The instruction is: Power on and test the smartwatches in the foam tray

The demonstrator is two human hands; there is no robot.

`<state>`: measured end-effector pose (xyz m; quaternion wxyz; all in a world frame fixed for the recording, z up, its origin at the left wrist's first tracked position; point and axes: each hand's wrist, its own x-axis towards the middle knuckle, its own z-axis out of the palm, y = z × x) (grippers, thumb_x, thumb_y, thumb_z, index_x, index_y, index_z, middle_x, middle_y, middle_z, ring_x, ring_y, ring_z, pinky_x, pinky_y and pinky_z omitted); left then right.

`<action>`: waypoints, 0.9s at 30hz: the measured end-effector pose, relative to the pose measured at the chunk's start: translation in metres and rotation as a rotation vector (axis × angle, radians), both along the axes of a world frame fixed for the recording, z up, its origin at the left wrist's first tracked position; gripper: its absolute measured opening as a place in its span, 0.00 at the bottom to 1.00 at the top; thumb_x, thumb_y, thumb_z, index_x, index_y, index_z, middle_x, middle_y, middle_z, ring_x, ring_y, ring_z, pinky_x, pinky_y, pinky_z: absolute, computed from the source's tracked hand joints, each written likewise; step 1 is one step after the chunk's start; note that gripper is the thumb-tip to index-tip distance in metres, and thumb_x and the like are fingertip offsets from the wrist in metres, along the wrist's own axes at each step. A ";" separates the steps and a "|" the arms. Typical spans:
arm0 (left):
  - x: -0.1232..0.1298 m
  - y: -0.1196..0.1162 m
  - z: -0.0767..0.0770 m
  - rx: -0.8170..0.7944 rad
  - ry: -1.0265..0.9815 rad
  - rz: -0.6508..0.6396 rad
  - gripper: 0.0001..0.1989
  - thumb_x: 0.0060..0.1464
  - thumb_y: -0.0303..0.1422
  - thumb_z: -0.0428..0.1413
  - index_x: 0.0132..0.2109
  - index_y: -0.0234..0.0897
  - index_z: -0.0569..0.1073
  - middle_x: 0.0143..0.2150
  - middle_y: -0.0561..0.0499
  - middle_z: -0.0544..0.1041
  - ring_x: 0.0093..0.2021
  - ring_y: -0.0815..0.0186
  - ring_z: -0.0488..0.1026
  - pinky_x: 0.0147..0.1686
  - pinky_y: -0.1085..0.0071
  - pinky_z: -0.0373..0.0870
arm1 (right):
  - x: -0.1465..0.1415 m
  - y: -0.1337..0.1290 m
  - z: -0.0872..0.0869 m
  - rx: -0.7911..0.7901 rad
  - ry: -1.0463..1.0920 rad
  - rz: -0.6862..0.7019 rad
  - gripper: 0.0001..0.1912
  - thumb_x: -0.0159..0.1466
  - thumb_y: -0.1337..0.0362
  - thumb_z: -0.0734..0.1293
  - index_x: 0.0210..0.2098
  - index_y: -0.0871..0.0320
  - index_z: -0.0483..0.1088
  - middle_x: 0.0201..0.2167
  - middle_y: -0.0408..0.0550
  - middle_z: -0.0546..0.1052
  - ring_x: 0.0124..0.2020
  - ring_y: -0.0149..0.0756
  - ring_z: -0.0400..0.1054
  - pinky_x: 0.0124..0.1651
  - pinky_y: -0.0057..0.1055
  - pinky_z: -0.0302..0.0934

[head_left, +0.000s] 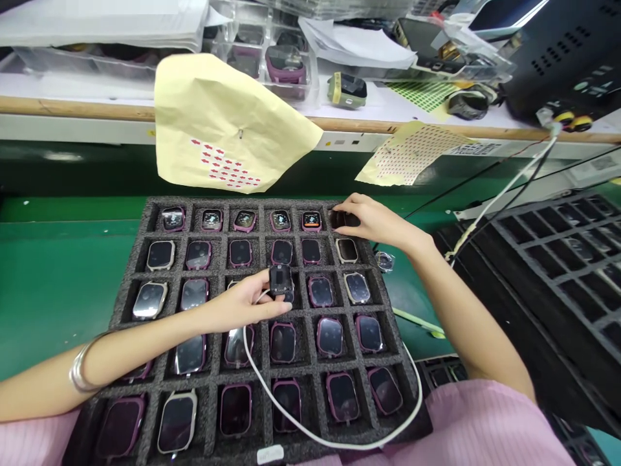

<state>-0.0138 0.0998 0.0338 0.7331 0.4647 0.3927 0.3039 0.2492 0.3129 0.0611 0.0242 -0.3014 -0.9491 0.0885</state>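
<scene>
My left hand (245,303) is closed on a small square black device (280,280) with a darker window and tiny marks, held over the middle of a foam tray (218,380). A white cable (334,445) runs from this hand in a loop across the tray's near side. At the far right corner, my right hand (371,220) has its thumb and fingers around a dark smartwatch (347,220), partly hidden, in its compartment. Just left of it, a purple-framed smartwatch (311,221) has its screen lit. Others in that far row are lit too; nearer rows show dark screens.
Behind the tray, a shelf edge (116,111) carries papers, plastic trays and a green smartwatch (347,90). Yellow sticker sheets (218,123) hang over it. More black foam trays (538,243) stand at the right, near hanging cables. The green table (58,272) shows at left.
</scene>
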 end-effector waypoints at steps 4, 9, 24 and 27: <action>-0.002 0.004 -0.003 -0.061 -0.058 0.000 0.15 0.53 0.35 0.61 0.44 0.36 0.66 0.37 0.54 0.66 0.23 0.79 0.55 0.18 0.81 0.50 | -0.004 -0.019 0.013 0.103 0.268 -0.083 0.16 0.57 0.56 0.73 0.40 0.59 0.74 0.41 0.56 0.73 0.39 0.50 0.70 0.43 0.46 0.68; -0.002 0.006 -0.006 0.008 -0.068 -0.019 0.17 0.51 0.30 0.63 0.46 0.34 0.67 0.41 0.52 0.70 0.24 0.79 0.57 0.23 0.78 0.57 | -0.032 -0.095 0.032 -0.097 0.527 0.084 0.18 0.58 0.60 0.73 0.46 0.57 0.71 0.44 0.51 0.77 0.45 0.46 0.72 0.49 0.42 0.67; 0.007 0.000 -0.001 0.063 0.042 0.149 0.15 0.56 0.38 0.58 0.44 0.32 0.67 0.30 0.53 0.72 0.21 0.77 0.58 0.18 0.78 0.53 | -0.070 -0.133 0.003 -0.212 0.422 0.277 0.20 0.64 0.63 0.69 0.53 0.64 0.66 0.48 0.59 0.75 0.48 0.46 0.72 0.49 0.42 0.69; 0.007 0.000 -0.001 0.048 0.055 0.171 0.13 0.57 0.39 0.57 0.41 0.32 0.68 0.31 0.53 0.74 0.21 0.76 0.59 0.19 0.77 0.54 | -0.072 -0.134 -0.002 -0.184 0.421 0.269 0.21 0.63 0.63 0.69 0.53 0.65 0.65 0.48 0.60 0.75 0.48 0.48 0.72 0.49 0.44 0.70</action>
